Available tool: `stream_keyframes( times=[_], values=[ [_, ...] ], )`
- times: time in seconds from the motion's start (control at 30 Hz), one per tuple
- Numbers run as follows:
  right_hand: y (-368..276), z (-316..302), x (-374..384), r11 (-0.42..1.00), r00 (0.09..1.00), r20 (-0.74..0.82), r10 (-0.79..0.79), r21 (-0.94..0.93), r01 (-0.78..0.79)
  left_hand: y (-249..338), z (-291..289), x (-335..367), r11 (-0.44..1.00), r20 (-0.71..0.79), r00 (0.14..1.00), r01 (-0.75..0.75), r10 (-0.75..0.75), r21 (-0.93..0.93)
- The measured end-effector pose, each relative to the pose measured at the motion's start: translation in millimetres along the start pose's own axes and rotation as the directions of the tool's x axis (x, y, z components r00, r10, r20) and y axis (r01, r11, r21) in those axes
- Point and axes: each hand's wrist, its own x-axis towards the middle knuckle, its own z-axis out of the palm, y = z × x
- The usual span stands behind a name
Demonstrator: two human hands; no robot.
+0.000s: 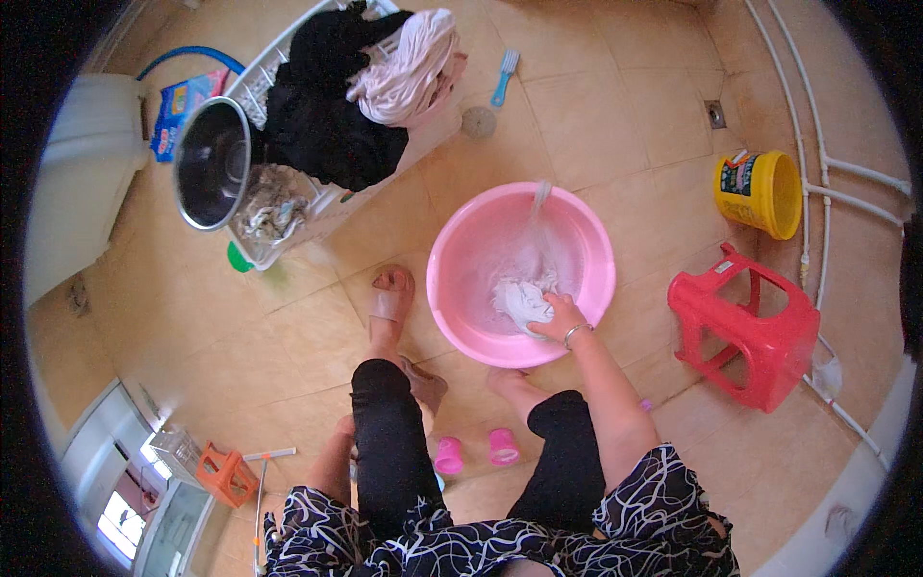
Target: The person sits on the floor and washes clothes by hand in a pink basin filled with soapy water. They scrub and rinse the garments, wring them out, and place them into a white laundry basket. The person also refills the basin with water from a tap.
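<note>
A pink basin (461, 288) stands on the tiled floor in front of my feet, with soapy water in it. A thin stream of water (538, 204) falls into its far side. My right hand (558, 317), with a bangle on the wrist, grips a white cloth (519, 300) inside the basin near its front rim. My left hand (342, 428) hangs low beside my left leg, mostly hidden behind it, and its fingers cannot be made out. My bare feet rest next to the basin's near edge.
A white laundry basket (288, 48) piled with black and pale pink clothes stands far left, a steel bowl (212, 163) beside it. A red plastic stool (745, 327) and a yellow bucket (760, 192) stand right, by wall pipes. A blue brush (504, 75) lies beyond the basin.
</note>
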Motion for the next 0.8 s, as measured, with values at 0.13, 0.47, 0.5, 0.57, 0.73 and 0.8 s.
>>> stream_keyframes(
  times=[0.13, 0.47, 0.5, 0.57, 0.73, 0.8],
  values=[
    [0.7, 6.6, 43.8, 0.995, 0.99, 0.121, 0.076, 0.056, -0.084, 180.7, -27.7, 106.8, 0.64, -0.576, 0.799, -0.535, 0.172, -0.551],
    [49.5, 67.6, 177.7, 0.993, 0.944, -0.307, 0.118, 0.036, -0.113, 208.3, -35.8, 179.9, 0.559, -0.442, 0.383, -0.283, 0.811, 0.779],
    [53.7, 86.4, 187.5, 0.997, 0.965, -0.25, 0.074, -0.007, -0.078, 204.8, -27.9, 193.7, 0.599, -0.476, 0.383, -0.335, 0.792, 0.728],
    [-0.5, 69.6, 173.3, 0.986, 0.994, 0.102, 0.029, -0.163, -0.012, 193.3, -25.1, 200.9, 0.675, -0.554, 0.39, -0.363, 0.736, 0.642],
    [-17.0, 47.2, 168.6, 0.892, 0.907, 0.167, -0.386, -0.184, 0.414, 227.6, -35.3, 178.5, 0.646, -0.565, 0.315, -0.334, 0.762, 0.686],
    [-12.9, 41.7, 184.2, 0.933, 0.919, 0.18, -0.352, -0.015, 0.36, 201.3, -17.9, 204.9, 0.688, -0.534, 0.452, -0.315, 0.715, 0.654]
  ],
)
